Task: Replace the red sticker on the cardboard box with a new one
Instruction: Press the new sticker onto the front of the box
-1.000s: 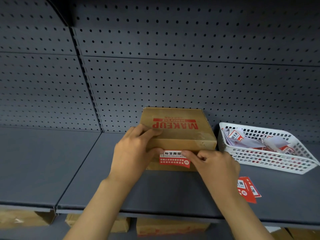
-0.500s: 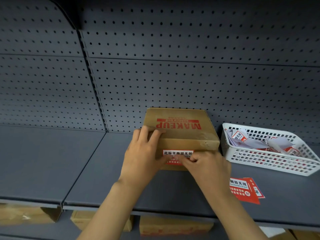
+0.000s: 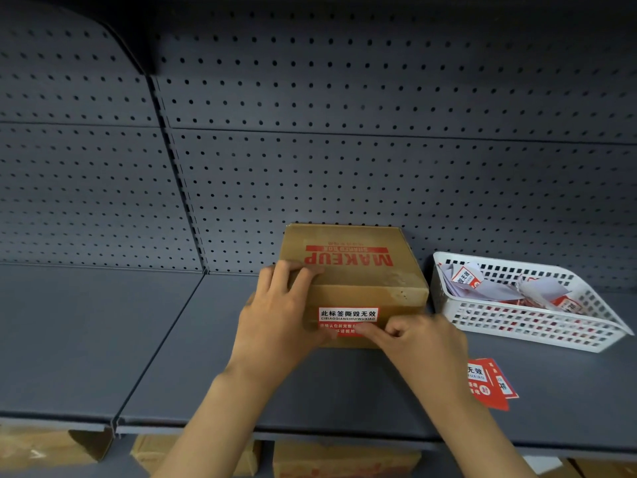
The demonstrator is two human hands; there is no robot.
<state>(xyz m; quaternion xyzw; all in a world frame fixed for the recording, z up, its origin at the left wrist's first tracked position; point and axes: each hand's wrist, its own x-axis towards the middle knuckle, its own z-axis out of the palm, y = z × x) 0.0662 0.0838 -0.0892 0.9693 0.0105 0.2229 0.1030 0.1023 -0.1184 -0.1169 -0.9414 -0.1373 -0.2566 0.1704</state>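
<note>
A brown cardboard box [image 3: 358, 270] printed MAKEUP in red stands on the grey shelf [image 3: 172, 357] against the pegboard. A red and white sticker [image 3: 347, 319] is stuck across its front face. My left hand [image 3: 279, 312] grips the box's left front corner, fingers over the top edge. My right hand [image 3: 413, 339] is curled at the sticker's lower right part, with fingertips pressed on its red part and hiding that corner. New red stickers [image 3: 489, 384] lie on the shelf to the right of my right wrist.
A white plastic basket [image 3: 537, 336] holding crumpled stickers and backing paper stands right of the box. Pegboard wall behind. Cardboard boxes [image 3: 344, 460] sit on the level below the shelf edge.
My right hand has slid left along the sticker's lower edge and curled tighter over it. The left hand keeps its hold on the box corner. The view has shifted slightly.
</note>
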